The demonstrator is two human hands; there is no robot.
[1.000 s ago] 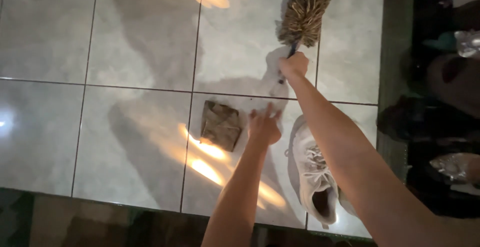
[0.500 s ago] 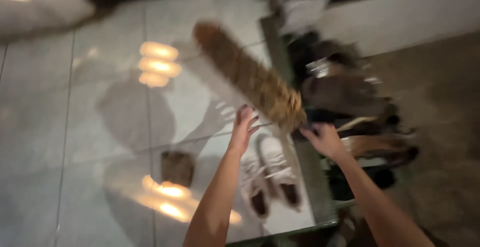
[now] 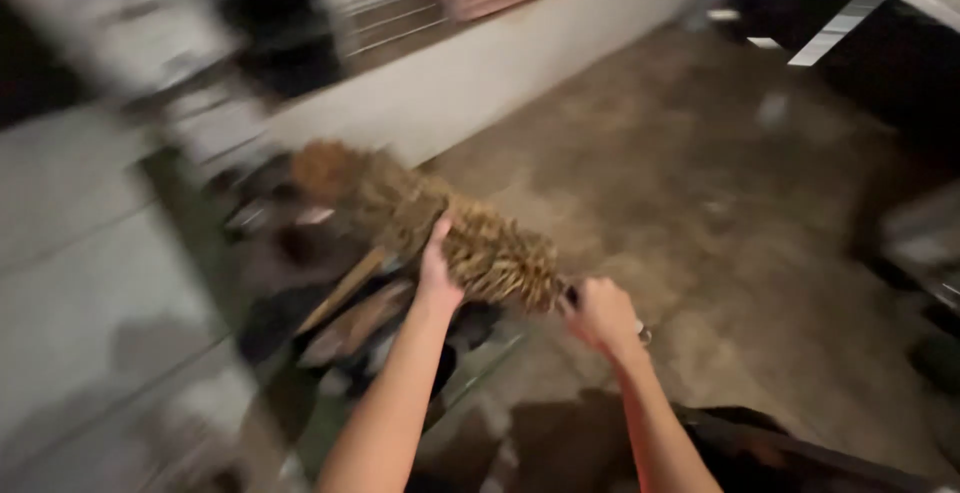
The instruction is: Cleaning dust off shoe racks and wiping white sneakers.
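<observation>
A brown bristly duster [image 3: 440, 228] is held out over a pile of shoes. My right hand [image 3: 600, 315] is closed on its handle at the near end of the bristles. My left hand [image 3: 436, 271] presses against the bristles from the near side, fingers up along them. The picture is blurred by motion.
Several dark shoes and sandals [image 3: 340, 303] lie in a heap below the duster, beside a pale tiled floor [image 3: 90, 283] at the left. A brown concrete ground [image 3: 700, 183] spreads to the right. A low white wall [image 3: 500, 63] with railings runs behind.
The view has swung right, away from the tiles and white sneakers. The duster moved over the shoe pile, and my left hand went from hovering open to touching the bristles.
</observation>
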